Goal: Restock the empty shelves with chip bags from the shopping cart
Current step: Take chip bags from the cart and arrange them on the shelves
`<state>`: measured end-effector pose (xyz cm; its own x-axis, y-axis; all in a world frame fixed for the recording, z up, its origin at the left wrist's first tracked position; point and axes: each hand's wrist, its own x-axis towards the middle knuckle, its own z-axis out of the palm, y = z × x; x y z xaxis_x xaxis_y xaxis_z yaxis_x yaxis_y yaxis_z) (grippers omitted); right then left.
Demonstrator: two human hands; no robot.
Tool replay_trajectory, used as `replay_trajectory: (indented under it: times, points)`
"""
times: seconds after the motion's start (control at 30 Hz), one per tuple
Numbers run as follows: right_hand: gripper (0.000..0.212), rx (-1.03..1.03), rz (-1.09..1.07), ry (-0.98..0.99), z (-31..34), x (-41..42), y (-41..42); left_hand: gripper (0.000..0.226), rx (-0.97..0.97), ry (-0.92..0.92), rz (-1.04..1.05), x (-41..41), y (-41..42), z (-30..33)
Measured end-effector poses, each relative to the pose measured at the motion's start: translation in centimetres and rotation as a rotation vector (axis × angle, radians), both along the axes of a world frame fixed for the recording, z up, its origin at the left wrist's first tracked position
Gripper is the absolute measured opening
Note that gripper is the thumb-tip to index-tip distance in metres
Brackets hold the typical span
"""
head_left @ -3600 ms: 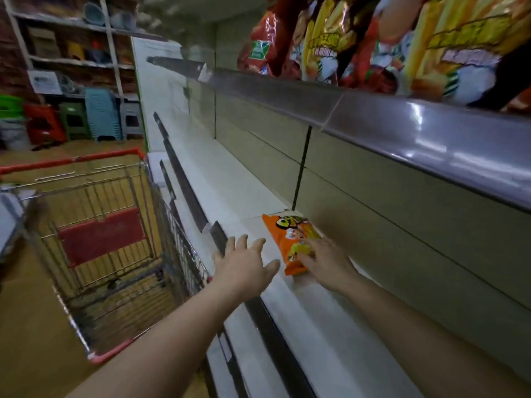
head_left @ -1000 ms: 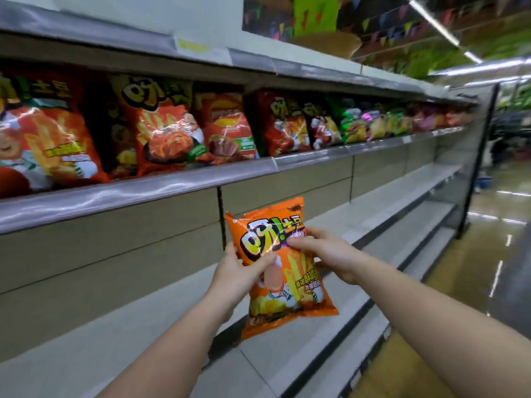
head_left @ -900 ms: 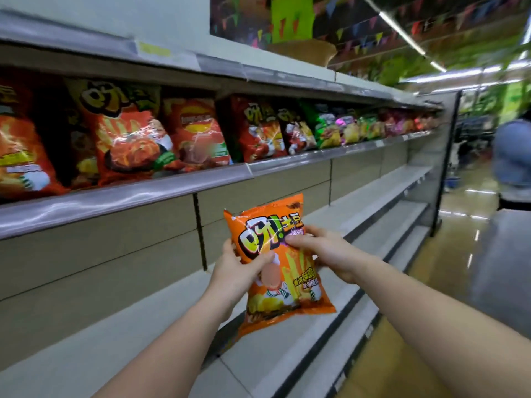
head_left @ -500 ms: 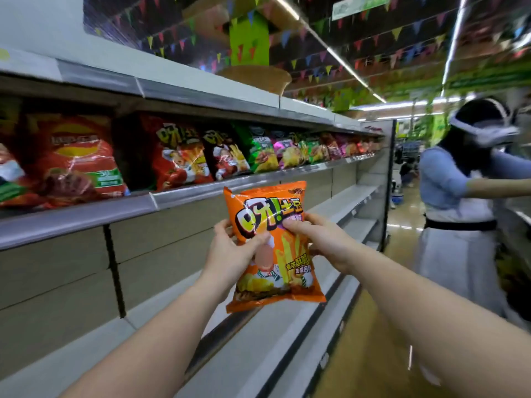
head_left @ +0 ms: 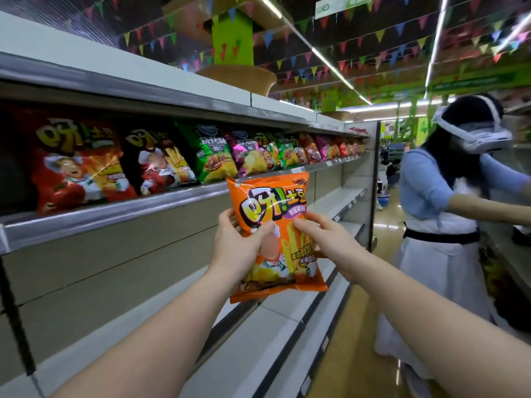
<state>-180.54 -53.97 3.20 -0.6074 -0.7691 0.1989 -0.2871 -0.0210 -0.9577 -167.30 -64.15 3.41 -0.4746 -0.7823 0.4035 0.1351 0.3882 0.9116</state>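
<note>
An orange chip bag (head_left: 274, 208) is held upright in front of me by both hands, in the air out from the shelving. My left hand (head_left: 237, 248) grips its left edge with the thumb across the front. My right hand (head_left: 324, 242) pinches its right side. Under the bag run pale shelves (head_left: 255, 340) with nothing on them. The shelf above them (head_left: 115, 211) holds a row of red, green and purple chip bags (head_left: 77, 165). The shopping cart is out of view.
A person in a light blue top, white skirt and a white headset (head_left: 436, 225) stands in the aisle at the right, reaching toward the opposite shelving. The yellow aisle floor (head_left: 350, 340) runs between us. Bunting hangs from the ceiling.
The view has swung right, from the cart and low shelf to the aisle. The bag, earlier lying on the shelf, is now lifted in both hands. The person at the right has come into view.
</note>
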Motion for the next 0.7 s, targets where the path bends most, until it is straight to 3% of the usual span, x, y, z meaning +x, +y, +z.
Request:
replay_trajectory:
  times: [0.7]
  points:
    - [0.044, -0.043, -0.344, -0.007, 0.6, -24.0, -11.8, 0.062, -0.039, -0.087, -0.184, -29.1, -14.6, 0.5]
